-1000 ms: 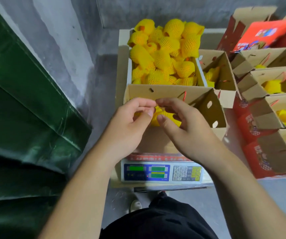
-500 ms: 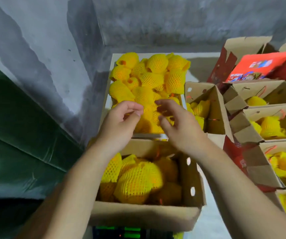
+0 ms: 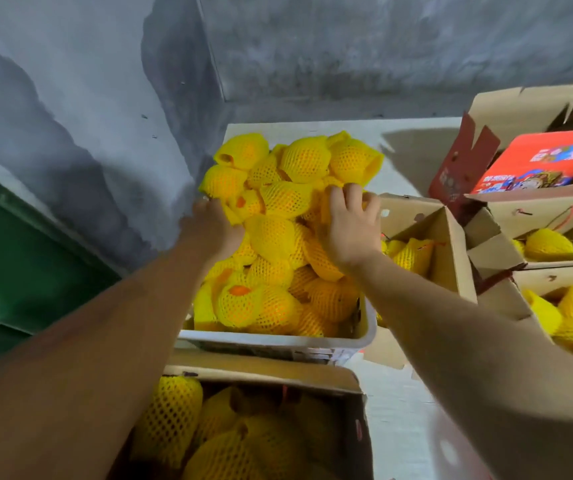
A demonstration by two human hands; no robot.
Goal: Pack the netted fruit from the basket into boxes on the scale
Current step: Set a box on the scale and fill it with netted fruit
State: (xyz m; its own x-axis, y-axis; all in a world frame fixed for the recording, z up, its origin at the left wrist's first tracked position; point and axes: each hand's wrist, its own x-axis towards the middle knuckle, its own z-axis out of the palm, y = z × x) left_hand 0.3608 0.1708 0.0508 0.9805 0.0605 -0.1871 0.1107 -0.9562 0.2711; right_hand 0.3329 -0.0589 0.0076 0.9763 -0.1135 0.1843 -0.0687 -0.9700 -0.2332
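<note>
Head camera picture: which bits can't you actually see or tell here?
- Scale: hidden under the near box.
- Left hand: fingers buried in the netted fruit; grip unclear.
- Right hand: fingertips behind fruit.
- Near box: bottom edge cuts it off.
- Red box print: too small.

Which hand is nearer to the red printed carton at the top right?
Right. The right hand is on netted fruit at the basket's right side, toward the red carton; the left hand is at its left side.

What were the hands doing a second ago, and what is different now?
Both hands left the near box and reached forward into the basket. The left hand and the right hand now each curl their fingers on netted fruit in the pile. The boxes on the right stayed put.
</note>
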